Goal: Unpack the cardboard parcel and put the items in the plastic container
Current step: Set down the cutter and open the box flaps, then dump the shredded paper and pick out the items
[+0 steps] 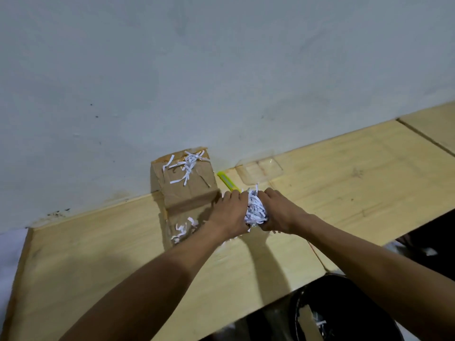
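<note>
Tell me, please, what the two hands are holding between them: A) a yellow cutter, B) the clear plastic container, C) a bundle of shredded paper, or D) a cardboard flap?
C: the left hand and right hand press a bundle of shredded paper between them, while the yellow cutter and clear plastic container lie untouched behind.

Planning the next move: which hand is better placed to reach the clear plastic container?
Right hand: the plastic container lies just beyond it, while the left hand sits nearer the cardboard parcel. Both grip the shredded paper.
</note>
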Demonstrator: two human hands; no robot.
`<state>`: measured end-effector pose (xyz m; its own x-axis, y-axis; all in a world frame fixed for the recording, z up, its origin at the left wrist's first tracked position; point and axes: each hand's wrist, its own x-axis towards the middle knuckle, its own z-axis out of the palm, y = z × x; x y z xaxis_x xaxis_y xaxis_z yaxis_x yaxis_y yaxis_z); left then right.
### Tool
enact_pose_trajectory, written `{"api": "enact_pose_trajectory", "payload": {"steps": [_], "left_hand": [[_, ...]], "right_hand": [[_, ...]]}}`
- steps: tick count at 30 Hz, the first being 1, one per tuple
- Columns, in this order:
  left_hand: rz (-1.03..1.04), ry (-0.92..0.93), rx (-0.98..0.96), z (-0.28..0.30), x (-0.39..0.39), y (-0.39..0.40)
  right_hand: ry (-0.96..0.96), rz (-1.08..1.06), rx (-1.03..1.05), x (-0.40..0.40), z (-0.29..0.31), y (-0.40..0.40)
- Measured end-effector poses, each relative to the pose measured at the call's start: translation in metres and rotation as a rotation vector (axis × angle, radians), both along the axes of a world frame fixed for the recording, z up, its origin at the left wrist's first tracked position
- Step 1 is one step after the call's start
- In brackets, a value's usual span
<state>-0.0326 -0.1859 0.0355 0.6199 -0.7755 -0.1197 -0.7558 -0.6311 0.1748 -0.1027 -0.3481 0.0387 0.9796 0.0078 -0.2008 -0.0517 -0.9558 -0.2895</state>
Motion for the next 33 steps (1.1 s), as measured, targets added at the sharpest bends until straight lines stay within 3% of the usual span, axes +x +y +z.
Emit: {"api": "enact_pose_trajectory", "payload": {"steps": [8,15,23,33], "left_hand": [[0.022,0.124,0.061,-0.048,-0.042,-0.084],[0.078,0.106,0.125,-0.078,-0.036,-0.113],[0.171,0.138,0.123,-0.090,-0.020,-0.126],[0.148,0.240,0.014,-0.090,-0.035,-0.104]], "right_hand": [[0.099,-0.008,0.019,-0.036,-0.050,-0.080],[0.117,0.054,0.066,-0.018,-0.100,-0.115],[0.104,0.113,0.003,0.010,-0.100,-0.130],[0.057,0.120,-0.053,-0.017,-0.095,-0.130]]}}
